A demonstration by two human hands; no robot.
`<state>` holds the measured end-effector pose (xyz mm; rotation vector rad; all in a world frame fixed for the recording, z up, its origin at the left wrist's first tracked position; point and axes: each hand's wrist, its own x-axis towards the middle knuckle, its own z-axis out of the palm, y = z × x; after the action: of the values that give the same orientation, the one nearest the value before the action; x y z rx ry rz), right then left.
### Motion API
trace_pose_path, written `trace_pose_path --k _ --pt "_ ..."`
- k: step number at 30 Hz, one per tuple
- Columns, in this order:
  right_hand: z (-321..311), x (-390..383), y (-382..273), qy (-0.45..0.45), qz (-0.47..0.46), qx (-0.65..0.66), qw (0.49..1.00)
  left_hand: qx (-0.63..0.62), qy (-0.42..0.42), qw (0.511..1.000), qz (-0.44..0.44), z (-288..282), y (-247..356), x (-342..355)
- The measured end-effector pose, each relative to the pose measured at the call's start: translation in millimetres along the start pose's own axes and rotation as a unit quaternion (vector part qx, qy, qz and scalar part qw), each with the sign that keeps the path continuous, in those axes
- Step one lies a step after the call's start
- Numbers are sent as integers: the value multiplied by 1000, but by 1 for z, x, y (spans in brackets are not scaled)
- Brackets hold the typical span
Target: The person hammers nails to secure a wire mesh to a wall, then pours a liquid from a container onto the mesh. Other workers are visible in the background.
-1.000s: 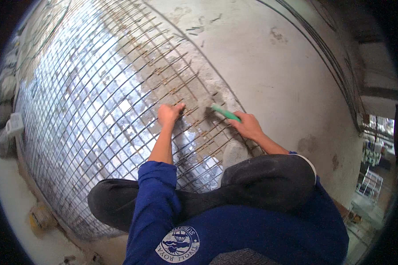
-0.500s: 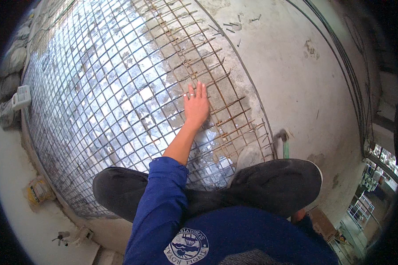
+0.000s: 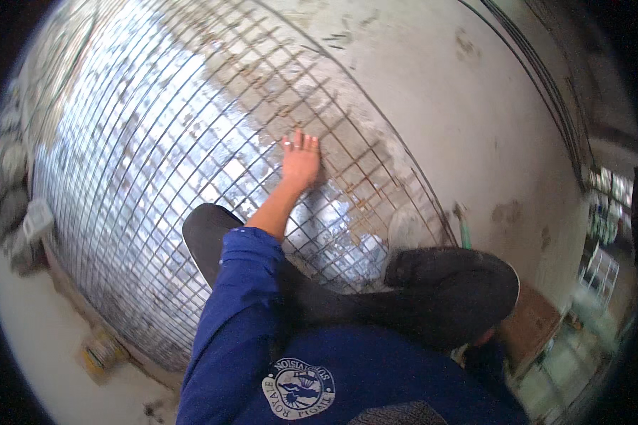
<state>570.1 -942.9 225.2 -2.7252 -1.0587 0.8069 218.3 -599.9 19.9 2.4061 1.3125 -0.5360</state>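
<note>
My left hand [image 3: 302,165] is stretched out, palm down, on a mesh of crossed steel bars [image 3: 312,100], its fingers slightly apart. Rings show on its fingers. Nothing is gripped in it. Under the mesh lies a shiny, silvery patchy surface beside a strip of bare grey-brown ground. Only a small patch of skin of my right hand [image 3: 483,336] shows low on the right, past my bent right leg; its fingers are hidden. A tool with a green handle [image 3: 465,232], hammer-like in shape, lies just beyond my right knee.
Several short metal pieces [image 3: 335,39] lie on the concrete floor [image 3: 432,99] at the top. Dark cables [image 3: 539,78] run along the right. On the left are a white jug [image 3: 38,219], stacked sacks [image 3: 10,170] and a yellowish package [image 3: 101,352]. A brown board [image 3: 535,322] stands lower right.
The view has turned, so the mesh and floor appear shifted. My left hand stays on the mesh, slightly farther left in the picture. My left knee has moved up and inward.
</note>
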Motion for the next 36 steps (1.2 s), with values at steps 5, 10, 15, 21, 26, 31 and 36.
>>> trace_pose_path --k 5,10,15,21,26,31,36 --pt "35 76 -62 -21 -262 -169 950 19 3 999 45 12 -12 -1" --pt "84 98 -120 -154 -318 -86 932 2 29 997 67 20 -18 -3" --pt "109 100 -148 -137 -243 -141 950 3 41 997 71 26 -16 -4" --pt "108 97 -144 -144 -305 -172 925 6 40 998 47 22 -8 -6" --pt "113 103 -146 -103 -232 -164 953 2 35 998 47 22 -6 -2" --pt "110 102 -143 -127 -260 -113 951 -9 45 998 51 26 -6 1" --pt "101 101 -133 -102 -59 50 992 20 19 998 50 18 -8 5"
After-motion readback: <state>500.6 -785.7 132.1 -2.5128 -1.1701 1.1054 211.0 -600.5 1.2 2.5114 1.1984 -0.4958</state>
